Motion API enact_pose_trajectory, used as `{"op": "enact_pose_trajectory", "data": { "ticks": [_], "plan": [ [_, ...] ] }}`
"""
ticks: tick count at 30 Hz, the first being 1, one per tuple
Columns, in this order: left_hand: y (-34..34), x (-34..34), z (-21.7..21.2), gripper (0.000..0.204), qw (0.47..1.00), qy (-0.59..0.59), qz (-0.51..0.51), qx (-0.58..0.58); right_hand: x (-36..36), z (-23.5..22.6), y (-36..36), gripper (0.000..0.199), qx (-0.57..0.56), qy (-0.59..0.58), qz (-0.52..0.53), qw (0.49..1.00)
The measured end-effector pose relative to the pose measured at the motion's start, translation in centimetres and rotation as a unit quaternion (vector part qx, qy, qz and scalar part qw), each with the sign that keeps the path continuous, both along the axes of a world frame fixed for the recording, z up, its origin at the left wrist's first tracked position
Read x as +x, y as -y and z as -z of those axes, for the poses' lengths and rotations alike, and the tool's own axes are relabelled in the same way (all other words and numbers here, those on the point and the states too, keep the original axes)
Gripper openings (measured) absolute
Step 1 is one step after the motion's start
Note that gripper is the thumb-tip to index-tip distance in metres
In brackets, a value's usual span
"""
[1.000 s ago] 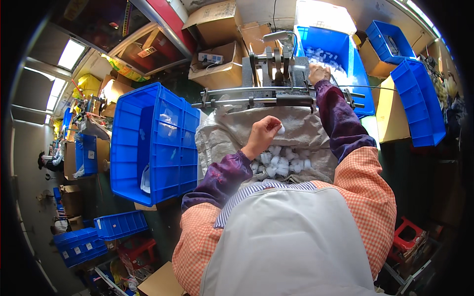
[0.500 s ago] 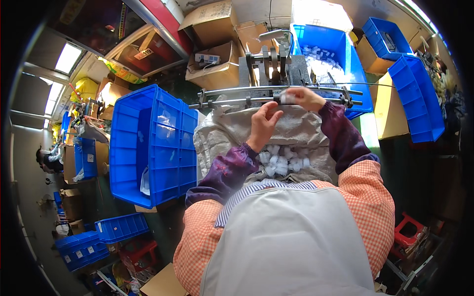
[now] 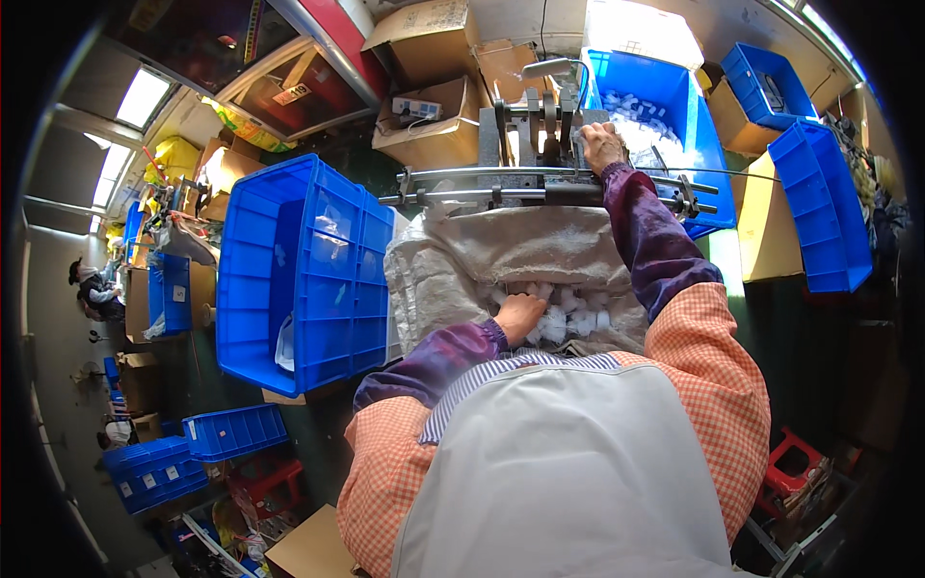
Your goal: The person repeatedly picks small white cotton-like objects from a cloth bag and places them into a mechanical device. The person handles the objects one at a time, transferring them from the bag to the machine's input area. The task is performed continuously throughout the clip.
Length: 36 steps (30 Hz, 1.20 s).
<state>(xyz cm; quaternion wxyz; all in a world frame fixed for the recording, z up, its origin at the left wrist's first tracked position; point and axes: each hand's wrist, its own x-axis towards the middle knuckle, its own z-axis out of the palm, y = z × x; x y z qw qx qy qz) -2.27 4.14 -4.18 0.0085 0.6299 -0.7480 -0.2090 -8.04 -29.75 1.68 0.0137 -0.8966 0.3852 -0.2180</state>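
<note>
White plastic pieces [image 3: 578,320] are lying jumbled on your side of the machine [image 3: 551,194], sharing no common long axis. Your left hand [image 3: 521,316] is resting at them, nearer; your right hand [image 3: 603,146] is curling at the machine's right side. Whether either is gripping anything, I cannot tell.

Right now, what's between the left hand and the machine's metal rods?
In the head view, a stretch of grey-beige cloth lies between the left hand and the metal rods. White pieces sit beside the hand.
</note>
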Motion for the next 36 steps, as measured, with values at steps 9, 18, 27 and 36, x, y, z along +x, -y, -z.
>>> {"op": "enact_pose_trajectory", "data": {
  "ticks": [9, 18, 27, 36],
  "plan": [
    [-0.6, 0.0, -0.4, 0.011, 0.994, -0.082, -0.07, 0.0, 0.2, 1.2, 1.8, 0.015, 0.06, 0.036, -0.025, 0.997],
    [-0.5, 1.3, -2.9, 0.022, 0.978, -0.195, -0.077, 0.01, -1.1, -0.8, 0.5, 0.03, 0.084, -0.043, 0.114, 0.989],
    [1.7, 3.5, -5.1, 0.025, 0.951, -0.275, -0.138, -0.012, -0.3, -0.5, -2.1, 0.028, 0.036, -0.016, 0.098, 0.994],
    [2.4, 3.1, -6.5, 0.027, 0.961, -0.224, -0.143, -0.075, 3.2, -0.6, -4.3, 0.024, -0.01, -0.016, 0.087, 0.996]
  ]
}}
